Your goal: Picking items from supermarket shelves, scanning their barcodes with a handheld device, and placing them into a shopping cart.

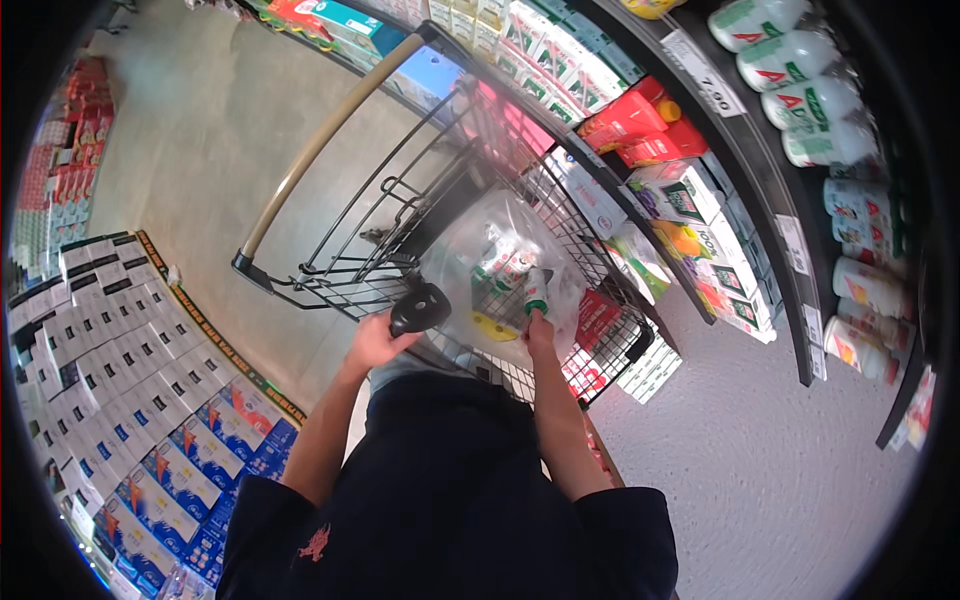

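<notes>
My left hand (376, 343) grips a black rounded object (420, 307), its exact kind unclear, beside the near side of a black wire shopping cart (352, 217). My right hand (538, 334) is over the cart basket, its fingers on the green end of a small white bottle (536, 286). Under that bottle, a clear plastic bag (450, 262) lies in the basket. White packs with red and green print (501, 259) show in or through the bag. A yellow item (493, 327) lies nearby, and a red package (598, 319) is at the basket's right.
Shelves at the right hold white bottles (806, 101) and drink cartons (735, 262), with price labels (705, 71) along the edges. Stacked white boxes (120, 337) and blue cartons (187, 465) stand at the left. The cart's tan handle (322, 142) points away over grey floor (202, 150).
</notes>
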A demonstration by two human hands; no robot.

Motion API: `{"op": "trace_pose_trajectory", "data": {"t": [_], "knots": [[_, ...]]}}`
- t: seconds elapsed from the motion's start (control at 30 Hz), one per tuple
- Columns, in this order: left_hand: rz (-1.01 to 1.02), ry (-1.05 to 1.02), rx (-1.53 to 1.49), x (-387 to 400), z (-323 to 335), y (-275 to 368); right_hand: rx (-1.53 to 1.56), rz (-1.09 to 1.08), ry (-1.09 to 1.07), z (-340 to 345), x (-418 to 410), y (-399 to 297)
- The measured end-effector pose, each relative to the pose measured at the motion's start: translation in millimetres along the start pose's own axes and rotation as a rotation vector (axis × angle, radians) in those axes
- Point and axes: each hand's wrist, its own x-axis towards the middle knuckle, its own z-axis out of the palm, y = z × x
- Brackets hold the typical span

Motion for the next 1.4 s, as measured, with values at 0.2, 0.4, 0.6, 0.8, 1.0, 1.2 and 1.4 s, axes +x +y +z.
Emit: {"op": "trace_pose_trajectory", "data": {"t": [0.2, 0.4, 0.6, 0.8, 1.0, 1.2, 1.4], "knots": [[-0.130, -0.027, 0.075, -2.2, -2.0, 3.4, -0.393, -0.209, -0.004, -3.1, -64.3, -13.7], [-0.200, -0.023, -0.003, 4.9, 4.3, 12.9, -0.400, -0.338, -0.106, -32.3, -132.5, -16.5], [-0.201, -0.167, -0.635, 12.3, 27.4, 23.8, -0.534, -0.716, -0.154, -55.6, -209.4, -31.2], [-0.390, -0.244, -0.852, 7.9, 22.3, 73.3, -0.428, -0.654, -0.357, -67.5, -300.8, -78.9], [-0.434, -0.414, -1.064, 0.8, 9.7, 75.7, -0.346, -0.621, -0.509, -66.7, -318.5, -89.9], [-0.318, -0.395, -1.057, -10.5, 8.7, 70.5, -0.409, -0.698, -0.430, -62.2, -314.4, -90.2], [-0.322, -0.319, -1.143, -18.1, 5.8, 88.8, 0.137, -0.714, -0.452, -37.4, -292.4, -71.5]]}}
